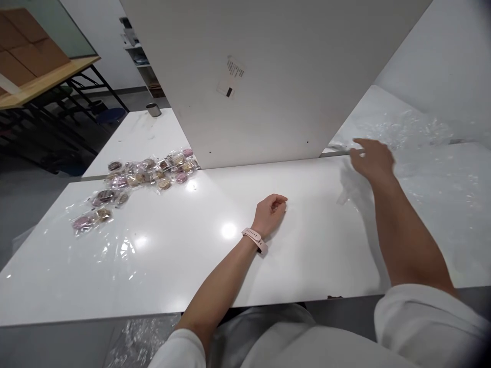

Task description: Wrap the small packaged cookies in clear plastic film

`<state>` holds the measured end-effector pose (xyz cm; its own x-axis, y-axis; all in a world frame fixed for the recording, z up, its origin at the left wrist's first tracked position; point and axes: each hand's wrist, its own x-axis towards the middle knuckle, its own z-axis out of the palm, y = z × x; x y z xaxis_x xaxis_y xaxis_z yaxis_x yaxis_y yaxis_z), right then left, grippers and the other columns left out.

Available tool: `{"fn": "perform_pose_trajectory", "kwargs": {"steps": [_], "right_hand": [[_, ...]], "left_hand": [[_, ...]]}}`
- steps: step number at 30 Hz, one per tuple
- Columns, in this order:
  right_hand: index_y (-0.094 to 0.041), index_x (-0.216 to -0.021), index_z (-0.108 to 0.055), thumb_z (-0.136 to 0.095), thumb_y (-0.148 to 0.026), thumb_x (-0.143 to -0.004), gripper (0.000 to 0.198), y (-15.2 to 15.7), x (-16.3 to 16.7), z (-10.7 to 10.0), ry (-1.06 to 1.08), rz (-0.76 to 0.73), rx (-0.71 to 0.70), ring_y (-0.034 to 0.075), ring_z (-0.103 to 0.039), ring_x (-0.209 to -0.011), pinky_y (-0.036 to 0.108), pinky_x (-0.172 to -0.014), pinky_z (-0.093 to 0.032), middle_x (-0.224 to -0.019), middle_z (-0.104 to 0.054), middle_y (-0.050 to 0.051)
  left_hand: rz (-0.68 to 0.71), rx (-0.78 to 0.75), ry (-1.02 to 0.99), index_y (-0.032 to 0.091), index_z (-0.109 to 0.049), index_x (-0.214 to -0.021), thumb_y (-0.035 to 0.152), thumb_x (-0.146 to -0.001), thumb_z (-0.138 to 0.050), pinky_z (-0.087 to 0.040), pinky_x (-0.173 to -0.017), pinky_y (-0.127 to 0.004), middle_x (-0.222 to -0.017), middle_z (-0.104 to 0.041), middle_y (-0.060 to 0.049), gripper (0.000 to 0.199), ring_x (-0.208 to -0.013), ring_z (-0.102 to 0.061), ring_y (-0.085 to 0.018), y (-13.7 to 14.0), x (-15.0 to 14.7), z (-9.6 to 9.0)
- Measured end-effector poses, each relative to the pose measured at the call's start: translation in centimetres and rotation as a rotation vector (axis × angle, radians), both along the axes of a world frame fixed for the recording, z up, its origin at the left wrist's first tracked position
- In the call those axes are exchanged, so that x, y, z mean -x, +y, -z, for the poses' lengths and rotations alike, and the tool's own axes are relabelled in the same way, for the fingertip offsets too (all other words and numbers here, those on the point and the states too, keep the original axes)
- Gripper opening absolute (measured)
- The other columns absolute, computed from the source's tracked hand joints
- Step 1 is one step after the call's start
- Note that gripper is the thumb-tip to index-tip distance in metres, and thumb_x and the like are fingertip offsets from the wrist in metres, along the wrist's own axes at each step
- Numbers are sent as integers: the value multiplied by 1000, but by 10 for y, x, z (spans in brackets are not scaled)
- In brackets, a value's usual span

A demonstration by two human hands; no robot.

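My left hand (269,214), with a pink band (254,240) round its wrist, is low over the white table (203,266). Its fingers curl in toward the thumb; whether anything small is inside them, I cannot make out. Farther right, my right hand (374,161) is raised over the table, slightly blurred, thumb and fingers apart, with nothing visible in it. Just right of it spreads clear plastic film or bags (418,133). Below its fingers, a faint see-through patch (347,191) shows on the tabletop, perhaps plastic.
Individually wrapped round sweets or cookies (140,176) in brown, pink and yellow lie at the left. A white upright panel (264,112) rises at the back. A metal cup (154,109) stands behind left. Cardboard boxes (30,46) rest on a wooden table. Clear plastic (140,342) hangs low in front.
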<state>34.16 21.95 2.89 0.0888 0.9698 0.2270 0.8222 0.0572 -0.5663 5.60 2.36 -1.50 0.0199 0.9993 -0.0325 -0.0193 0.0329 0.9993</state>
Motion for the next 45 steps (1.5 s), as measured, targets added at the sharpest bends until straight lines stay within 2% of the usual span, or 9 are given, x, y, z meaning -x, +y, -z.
{"fn": "perform_pose_trajectory", "kwargs": {"steps": [4,10,14,17,23,27,32,37,45], "right_hand": [[-28,-125,-69,-39,-54,-94,50,-117,-29,13,-123,245,-164,50,-49,-132,77,-103,-31,-129,-67,17],[-34,-140,-59,-46,-54,-95,51,-245,45,56,-234,-286,68,40,-28,-151,64,-119,-28,-159,-43,10],[-34,-145,-56,-45,-50,-99,49,-298,104,15,-187,-779,176,33,-33,-151,58,-119,-33,-162,-41,5],[-35,-133,-64,-41,-46,-103,39,-316,113,-18,-16,-838,158,26,-60,-128,46,-106,-49,-138,-65,4],[-29,-108,-73,-46,-52,-97,37,-311,72,-15,-87,-612,69,34,-66,-107,52,-87,-54,-117,-72,9],[-32,-107,-74,-51,-55,-95,35,-298,40,-20,4,-550,197,27,-69,-85,44,-71,-56,-108,-74,7],[-24,-126,-68,-67,-53,-85,50,-225,49,-33,-94,-271,79,26,-67,-81,47,-82,-52,-121,-70,13],[-14,-74,-72,-72,-26,-81,14,-148,94,-36,-168,-431,325,23,-66,-77,40,-81,-50,-75,-69,9],[-15,-142,-52,-53,-18,-96,45,-110,152,-95,-191,-470,-201,33,-42,-139,54,-113,-34,-157,-38,16]], "left_hand": [[-2,15,-40,22,-70,-92,23,-84,-63,-56,-76,-30,-83,-65,-1,11,-76,-60,-13,1,-1,0],[-68,0,-103,21,-65,-105,32,-87,-66,-54,-83,-34,-98,-65,-5,21,-86,-61,-16,3,3,-10],[-180,-238,228,23,-63,-104,22,-86,-64,-47,-97,-40,-113,-66,-9,18,-106,-59,-23,-24,10,-40],[-184,-434,514,22,-61,-102,9,-87,-50,-45,-100,-41,-110,-67,-9,22,-110,-57,-24,-64,18,-57],[140,-380,1088,23,-61,-96,8,-88,-48,-43,-103,-52,-120,-67,-9,21,-114,-57,-30,-137,77,-40],[-107,-346,1223,24,-63,-97,8,-89,-46,-40,-104,-60,-117,-66,-9,25,-115,-56,-34,-160,106,-42],[228,-550,1012,21,-62,-115,28,-95,-56,-47,-98,-50,-125,-63,-13,22,-116,-56,-32,-169,45,-52],[543,-490,1139,10,-60,-120,38,-84,-76,-46,-96,-50,-127,-59,-20,48,-113,-54,-35,-187,7,-41],[627,-303,731,23,-69,-110,47,-87,-72,-50,-93,-45,-120,-67,-11,34,-109,-60,-29,-199,34,-53]]}}
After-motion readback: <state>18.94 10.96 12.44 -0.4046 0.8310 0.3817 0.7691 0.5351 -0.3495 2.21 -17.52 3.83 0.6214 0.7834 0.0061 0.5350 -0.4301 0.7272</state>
